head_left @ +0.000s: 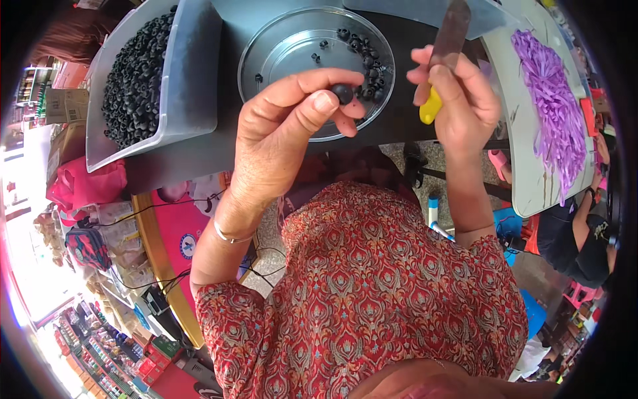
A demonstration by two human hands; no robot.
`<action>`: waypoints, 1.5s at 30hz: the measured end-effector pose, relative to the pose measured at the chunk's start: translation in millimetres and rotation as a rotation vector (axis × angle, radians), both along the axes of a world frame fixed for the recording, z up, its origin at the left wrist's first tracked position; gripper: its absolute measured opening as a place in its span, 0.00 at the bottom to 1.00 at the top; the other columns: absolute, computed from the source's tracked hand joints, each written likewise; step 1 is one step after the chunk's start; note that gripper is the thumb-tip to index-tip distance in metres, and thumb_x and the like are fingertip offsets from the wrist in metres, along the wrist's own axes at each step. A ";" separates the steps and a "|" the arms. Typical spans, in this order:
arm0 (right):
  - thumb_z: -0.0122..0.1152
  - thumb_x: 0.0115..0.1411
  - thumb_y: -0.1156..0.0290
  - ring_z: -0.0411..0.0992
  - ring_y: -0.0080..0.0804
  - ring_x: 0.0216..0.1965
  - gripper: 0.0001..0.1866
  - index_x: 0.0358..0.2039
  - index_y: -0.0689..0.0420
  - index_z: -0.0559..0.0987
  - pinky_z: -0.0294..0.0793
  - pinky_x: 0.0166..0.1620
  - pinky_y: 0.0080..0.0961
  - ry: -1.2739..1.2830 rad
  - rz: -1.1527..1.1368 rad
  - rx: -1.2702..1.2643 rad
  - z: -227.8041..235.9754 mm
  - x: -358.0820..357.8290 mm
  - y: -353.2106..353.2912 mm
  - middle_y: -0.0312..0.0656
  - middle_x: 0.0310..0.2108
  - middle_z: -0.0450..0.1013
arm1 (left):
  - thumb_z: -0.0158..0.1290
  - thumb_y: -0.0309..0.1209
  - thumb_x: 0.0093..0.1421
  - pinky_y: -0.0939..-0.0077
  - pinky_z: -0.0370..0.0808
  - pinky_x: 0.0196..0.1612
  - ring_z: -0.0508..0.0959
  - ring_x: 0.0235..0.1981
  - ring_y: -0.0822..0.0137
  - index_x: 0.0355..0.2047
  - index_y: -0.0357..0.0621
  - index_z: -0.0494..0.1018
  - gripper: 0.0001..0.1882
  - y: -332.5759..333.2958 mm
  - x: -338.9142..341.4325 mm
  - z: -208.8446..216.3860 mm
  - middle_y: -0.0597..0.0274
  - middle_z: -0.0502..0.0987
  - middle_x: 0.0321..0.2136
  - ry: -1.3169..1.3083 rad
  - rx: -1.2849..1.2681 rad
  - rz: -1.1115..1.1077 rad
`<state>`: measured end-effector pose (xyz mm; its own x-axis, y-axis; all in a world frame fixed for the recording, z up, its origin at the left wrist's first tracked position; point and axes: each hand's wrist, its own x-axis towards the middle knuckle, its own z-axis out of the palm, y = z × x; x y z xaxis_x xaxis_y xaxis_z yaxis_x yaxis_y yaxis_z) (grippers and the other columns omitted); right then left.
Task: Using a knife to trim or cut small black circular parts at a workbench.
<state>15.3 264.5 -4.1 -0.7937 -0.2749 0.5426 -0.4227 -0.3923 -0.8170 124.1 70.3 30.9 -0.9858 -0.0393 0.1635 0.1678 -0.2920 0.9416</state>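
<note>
My left hand (pixel 282 123) pinches a small round black piece (pixel 343 94) between thumb and index finger, over the near part of a round clear tray (pixel 243 66). My right hand (pixel 458 100) is closed round a knife (pixel 450 30), its yellow handle (pixel 430 105) showing below the fingers and its broad blade pointing away from me. In the tray, several loose black pieces (pixel 372 63) are gathered on the right side, with a few more scattered toward the middle and left. The two hands are apart, and the blade does not touch the piece.
A translucent bin (pixel 193 86) full of small black rings (pixel 139 86) stands left on the dark table (pixel 159 166). To the right, purple strips (pixel 551 113) lie on a pale table (pixel 502 86). A pink bag (pixel 86 183) lies at the left. Other people sit at the far right.
</note>
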 end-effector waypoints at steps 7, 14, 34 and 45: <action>0.55 0.60 0.82 0.76 0.33 0.32 0.08 0.40 0.71 0.75 0.76 0.27 0.20 0.119 0.196 0.064 22.6 32.1 -19.8 0.56 0.42 0.73 | 0.49 0.30 0.65 0.79 0.74 0.36 0.75 0.29 0.72 0.46 0.32 0.73 0.14 7.5 10.8 -11.0 0.58 0.78 0.30 0.126 0.181 0.065; 0.57 0.58 0.84 0.76 0.26 0.33 0.09 0.40 0.69 0.76 0.78 0.29 0.16 0.188 0.216 0.116 29.5 43.2 -34.1 0.51 0.44 0.72 | 0.49 0.32 0.66 0.78 0.73 0.35 0.74 0.28 0.72 0.46 0.33 0.74 0.14 15.5 15.0 -18.0 0.58 0.78 0.30 0.111 0.309 0.140; 0.56 0.57 0.86 0.75 0.26 0.35 0.11 0.42 0.69 0.77 0.78 0.30 0.15 0.243 0.184 0.212 23.1 33.6 -49.3 0.49 0.46 0.71 | 0.53 0.24 0.61 0.80 0.74 0.37 0.74 0.29 0.74 0.47 0.35 0.74 0.14 17.1 14.7 -26.4 0.60 0.78 0.31 0.094 0.126 0.354; 0.57 0.59 0.82 0.76 0.22 0.31 0.09 0.41 0.68 0.77 0.78 0.31 0.16 0.073 0.354 0.157 26.3 29.4 -49.4 0.41 0.39 0.75 | 0.54 0.25 0.60 0.82 0.73 0.35 0.73 0.28 0.75 0.47 0.35 0.75 0.14 15.2 17.6 -33.1 0.62 0.77 0.30 0.125 0.204 0.269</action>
